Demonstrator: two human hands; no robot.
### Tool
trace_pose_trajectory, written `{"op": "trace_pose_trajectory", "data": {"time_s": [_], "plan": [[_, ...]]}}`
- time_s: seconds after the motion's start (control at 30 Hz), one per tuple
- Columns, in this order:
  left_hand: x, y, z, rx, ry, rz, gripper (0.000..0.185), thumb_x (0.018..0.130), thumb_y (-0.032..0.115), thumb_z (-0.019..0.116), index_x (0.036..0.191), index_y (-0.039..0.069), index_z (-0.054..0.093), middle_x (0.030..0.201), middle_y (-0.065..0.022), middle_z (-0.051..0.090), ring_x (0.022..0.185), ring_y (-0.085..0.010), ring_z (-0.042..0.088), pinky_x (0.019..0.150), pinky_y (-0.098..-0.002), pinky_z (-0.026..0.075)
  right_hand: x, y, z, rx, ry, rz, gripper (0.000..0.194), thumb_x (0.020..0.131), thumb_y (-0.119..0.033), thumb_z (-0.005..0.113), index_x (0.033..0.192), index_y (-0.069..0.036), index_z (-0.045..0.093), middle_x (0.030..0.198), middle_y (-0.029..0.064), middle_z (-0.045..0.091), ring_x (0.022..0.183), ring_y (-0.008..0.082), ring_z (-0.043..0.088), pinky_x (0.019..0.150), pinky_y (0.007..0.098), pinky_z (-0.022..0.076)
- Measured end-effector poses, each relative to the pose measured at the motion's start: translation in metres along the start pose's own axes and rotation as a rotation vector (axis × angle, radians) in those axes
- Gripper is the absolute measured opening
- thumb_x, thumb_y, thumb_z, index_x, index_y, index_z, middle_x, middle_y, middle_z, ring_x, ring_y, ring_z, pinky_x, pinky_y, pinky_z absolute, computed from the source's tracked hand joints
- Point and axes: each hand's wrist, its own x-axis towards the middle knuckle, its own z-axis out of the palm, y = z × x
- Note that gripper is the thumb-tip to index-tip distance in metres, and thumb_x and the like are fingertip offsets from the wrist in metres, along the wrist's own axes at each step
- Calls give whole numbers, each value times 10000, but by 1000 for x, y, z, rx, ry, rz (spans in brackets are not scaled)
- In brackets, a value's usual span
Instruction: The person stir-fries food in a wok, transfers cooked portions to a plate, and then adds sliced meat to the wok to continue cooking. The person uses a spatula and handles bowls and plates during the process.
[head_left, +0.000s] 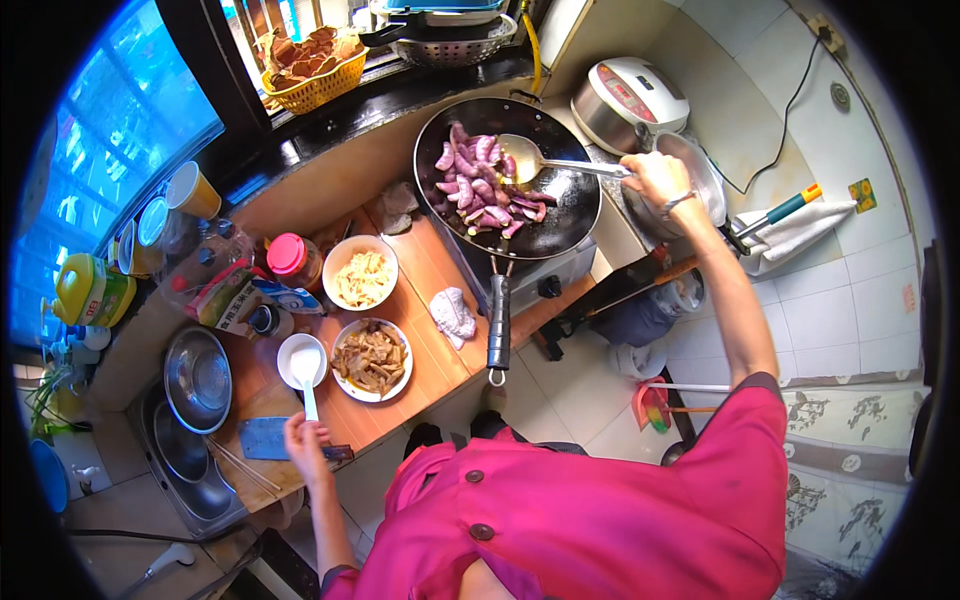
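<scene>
My right hand (658, 177) grips the handle of a metal wok spatula (523, 157). Its broad head rests among purple eggplant pieces (480, 180) in a black wok (562, 206) on a gas stove (559, 270). At the lower left, my left hand (306, 444) has its fingers closed about the handle end of a white spoon (306, 367), whose head lies in a small white bowl (283, 352). Beneath that hand is a cleaver (262, 437) on a wooden cutting board (244, 401). Beside the small bowl stands a plate of browned cooked strips (371, 358).
A bowl of pale shreds (360, 276), a red-lidded jar (289, 255) and a crumpled cloth (452, 315) share the counter. The wok handle (499, 322) juts past the counter edge. A rice cooker (630, 101) stands behind right; a metal basin (197, 379) sits by the sink (199, 517).
</scene>
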Motion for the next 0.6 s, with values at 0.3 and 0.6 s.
{"op": "trace_pose_trajectory", "data": {"time_s": [0.3,0.6], "plan": [[-70,-55,66,314,-485,-65,138,854,28,490,968,-2,562,700,-42,569,600,-101,568,557,-227,481,6,24,-46,-169,-433,21,229,702,-275,698,800,-70,677,825,176,655,803,296,649,699,385,516],[-72,-80,50,458,-497,-57,148,839,14,488,972,-7,552,722,-56,574,602,-106,563,548,-240,473,1,-31,41,378,-163,188,294,715,-379,694,898,-150,675,846,82,666,829,278,635,722,388,497]]}}
